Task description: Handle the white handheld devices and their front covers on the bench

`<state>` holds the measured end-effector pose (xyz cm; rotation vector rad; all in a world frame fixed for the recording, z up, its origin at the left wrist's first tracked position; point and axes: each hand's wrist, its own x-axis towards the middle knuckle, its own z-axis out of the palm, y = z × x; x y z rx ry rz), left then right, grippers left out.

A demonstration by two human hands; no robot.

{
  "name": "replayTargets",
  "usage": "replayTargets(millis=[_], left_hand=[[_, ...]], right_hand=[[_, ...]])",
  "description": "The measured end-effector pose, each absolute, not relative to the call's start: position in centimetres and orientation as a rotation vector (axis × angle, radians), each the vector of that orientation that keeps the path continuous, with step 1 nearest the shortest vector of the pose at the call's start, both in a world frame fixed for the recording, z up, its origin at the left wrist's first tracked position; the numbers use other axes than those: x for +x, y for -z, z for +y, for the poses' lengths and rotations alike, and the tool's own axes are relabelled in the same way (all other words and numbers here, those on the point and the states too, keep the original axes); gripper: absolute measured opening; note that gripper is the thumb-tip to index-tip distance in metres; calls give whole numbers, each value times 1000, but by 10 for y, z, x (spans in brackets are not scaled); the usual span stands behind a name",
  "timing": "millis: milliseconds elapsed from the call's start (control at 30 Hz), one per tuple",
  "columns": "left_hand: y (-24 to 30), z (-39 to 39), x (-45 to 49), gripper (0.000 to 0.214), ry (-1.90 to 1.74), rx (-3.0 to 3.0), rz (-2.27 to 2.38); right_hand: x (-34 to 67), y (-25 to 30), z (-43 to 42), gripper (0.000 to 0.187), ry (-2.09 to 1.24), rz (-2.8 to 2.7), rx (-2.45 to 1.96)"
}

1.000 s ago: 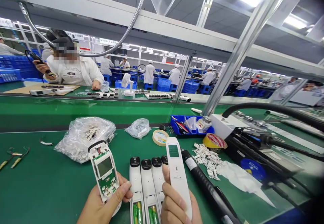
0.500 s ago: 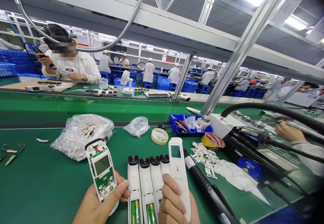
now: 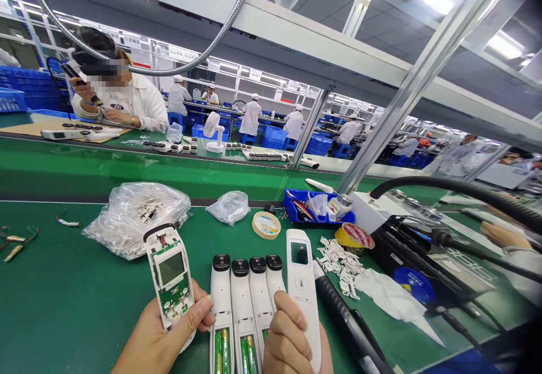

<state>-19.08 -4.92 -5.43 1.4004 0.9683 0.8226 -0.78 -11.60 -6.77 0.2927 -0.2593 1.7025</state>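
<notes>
My left hand (image 3: 169, 329) is closed around an infrared thermometer with its front cover off (image 3: 173, 286), showing a green circuit board and a grey screen. My right hand (image 3: 290, 337) grips an assembled white infrared thermometer (image 3: 303, 289), its dark screen facing me. Between the hands, several white thermometers (image 3: 240, 300) with black heads lie in a row on the green mat. Their battery bays are uncovered, and green batteries (image 3: 222, 348) show in them. Right of my right hand lies a black electric screwdriver (image 3: 341, 312).
A bag of white parts (image 3: 138, 221), a small bag of screws (image 3: 229, 207) and a tape roll (image 3: 266, 225) lie behind. At right are a blue tray (image 3: 292, 205), loose white clips (image 3: 339, 264) and black equipment (image 3: 440, 267) with cables. Co-workers sit across and at right.
The screen of the thermometer in my right hand has gone from greenish with segments to dark. Both hands keep their holds, and the view has shifted slightly.
</notes>
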Motion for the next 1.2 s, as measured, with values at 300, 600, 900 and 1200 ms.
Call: replayTargets(millis=[300, 600, 900, 1200], left_hand=[[60, -51, -192, 32, -844, 1409, 964], [56, -51, -191, 31, -832, 1410, 977], [56, -51, -192, 32, -837, 1425, 983], [56, -52, -192, 32, -828, 1433, 982]], right_hand=[[-9, 65, -113, 25, -1729, -236, 437], [-11, 62, -113, 28, -1729, -228, 438], [-10, 68, -114, 33, -1664, -248, 371], [-8, 69, -112, 35, -1674, -310, 404]])
